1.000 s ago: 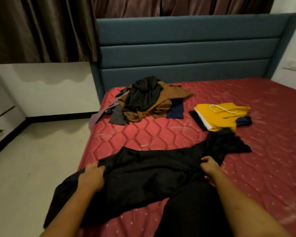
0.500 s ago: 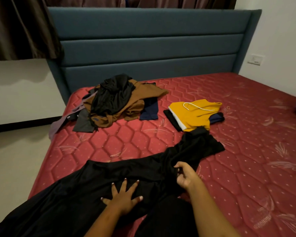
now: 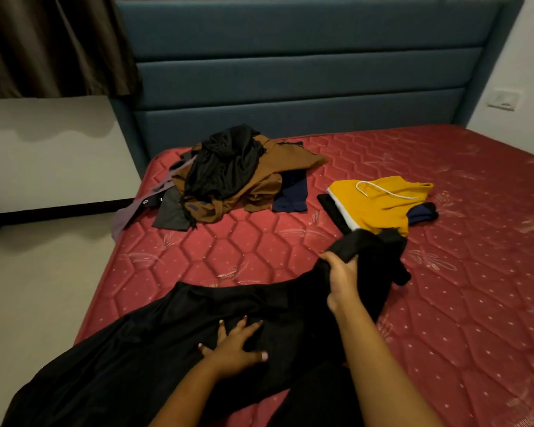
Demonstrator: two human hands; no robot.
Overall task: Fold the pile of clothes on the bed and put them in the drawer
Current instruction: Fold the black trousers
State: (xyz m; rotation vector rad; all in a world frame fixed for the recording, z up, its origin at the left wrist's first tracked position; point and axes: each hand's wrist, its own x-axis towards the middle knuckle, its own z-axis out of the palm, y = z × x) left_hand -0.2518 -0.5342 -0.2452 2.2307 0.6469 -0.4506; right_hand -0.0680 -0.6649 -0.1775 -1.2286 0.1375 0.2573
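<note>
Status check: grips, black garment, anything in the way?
Left grip flat, pressing black garment on mattress. Right grip clutching its far end, bunched. Folded yellow stack just beyond; nothing blocking.

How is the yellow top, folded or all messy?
Folded. The yellow top lies flat with straight edges, stacked on dark clothes, apart from the messy pile.

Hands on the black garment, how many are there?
2. The left hand presses flat on the black garment; the right hand grips its bunched end near the yellow garment.
</note>
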